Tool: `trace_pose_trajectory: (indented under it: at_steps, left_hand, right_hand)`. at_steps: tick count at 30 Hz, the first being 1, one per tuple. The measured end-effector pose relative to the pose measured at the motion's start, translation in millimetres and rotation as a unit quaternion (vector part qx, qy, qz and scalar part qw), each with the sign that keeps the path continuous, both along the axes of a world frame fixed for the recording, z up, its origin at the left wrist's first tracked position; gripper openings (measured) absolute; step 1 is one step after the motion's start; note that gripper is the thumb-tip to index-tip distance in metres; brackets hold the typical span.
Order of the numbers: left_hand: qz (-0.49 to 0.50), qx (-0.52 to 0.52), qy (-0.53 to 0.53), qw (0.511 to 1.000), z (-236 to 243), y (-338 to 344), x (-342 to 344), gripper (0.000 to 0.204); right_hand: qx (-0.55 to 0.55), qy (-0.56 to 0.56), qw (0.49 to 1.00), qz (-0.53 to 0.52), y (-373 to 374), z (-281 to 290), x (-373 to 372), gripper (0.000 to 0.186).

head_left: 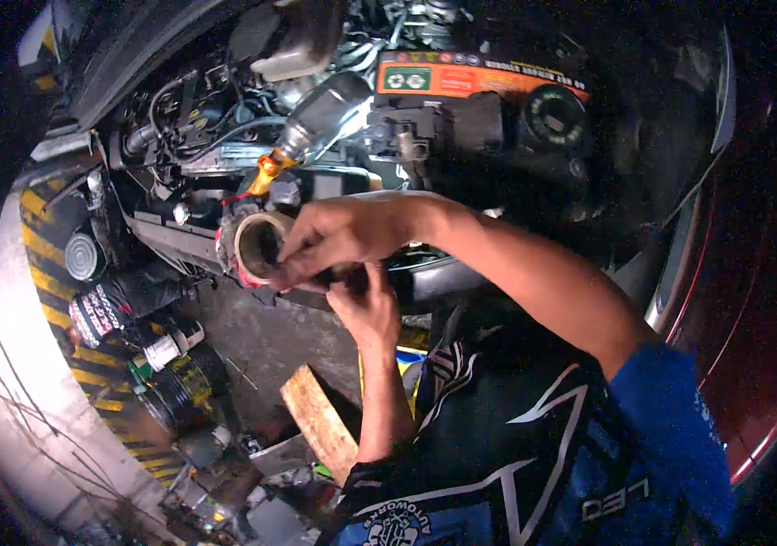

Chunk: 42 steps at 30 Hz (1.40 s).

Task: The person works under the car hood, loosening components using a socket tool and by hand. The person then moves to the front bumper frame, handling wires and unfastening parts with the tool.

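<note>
Both the right hand [341,235] and left hand [367,302] bunch at a pale ring [243,257]; whether either grasps it cannot be told. The ring sits at the engine bay [168,239] front, near a bottle [327,114]. Rim work seems in hand; next likely calls for steadiness.

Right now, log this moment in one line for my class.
Right hand: at pale ring | left hand: just below, grip unclear | clear bottle: orange end toward hands

Two hands [338,234] [372,309], one tan ring [244,252], one wooden board [317,420]
</note>
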<state>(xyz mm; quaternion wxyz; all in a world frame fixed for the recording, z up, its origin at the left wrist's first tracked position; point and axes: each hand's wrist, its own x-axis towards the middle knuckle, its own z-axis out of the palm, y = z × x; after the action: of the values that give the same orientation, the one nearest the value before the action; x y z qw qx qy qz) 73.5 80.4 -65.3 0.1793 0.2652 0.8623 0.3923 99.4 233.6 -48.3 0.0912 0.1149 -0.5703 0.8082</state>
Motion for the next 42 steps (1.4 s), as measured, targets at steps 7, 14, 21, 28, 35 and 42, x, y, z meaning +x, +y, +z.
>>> trace_pose_trajectory:
  at_steps: [7,14,21,28,35,42]
  left_hand:
    - [-0.004,0.311,-0.029,0.950,30.8,-12.3,2.4,0.051]
    - [-0.177,0.212,0.038,0.960,45.6,1.4,-31.5,0.039]
    - [-0.264,0.202,0.025,0.943,51.9,20.5,-22.1,0.031]
    - [-0.124,0.279,-0.070,0.950,40.8,24.1,-10.8,0.032]
    - [-0.084,0.313,-0.074,0.943,45.0,39.4,-8.7,0.030]
    - [-0.083,0.302,-0.087,0.946,33.8,50.7,-16.4,0.049]
  right_hand:
    - [0.092,-0.084,0.992,0.020,-12.8,-11.6,12.4,0.033]
    - [0.215,-0.122,0.947,-0.207,-26.4,-11.7,31.6,0.032]
    - [0.450,-0.204,0.845,-0.205,-33.7,-41.0,50.6,0.025]
    - [0.489,-0.258,0.802,-0.227,-37.8,-44.2,49.5,0.021]
    - [0.323,-0.248,0.875,-0.263,-50.4,-9.6,51.9,0.023]
    - [0.430,-0.355,0.791,-0.253,-64.2,-6.5,49.3,0.025]
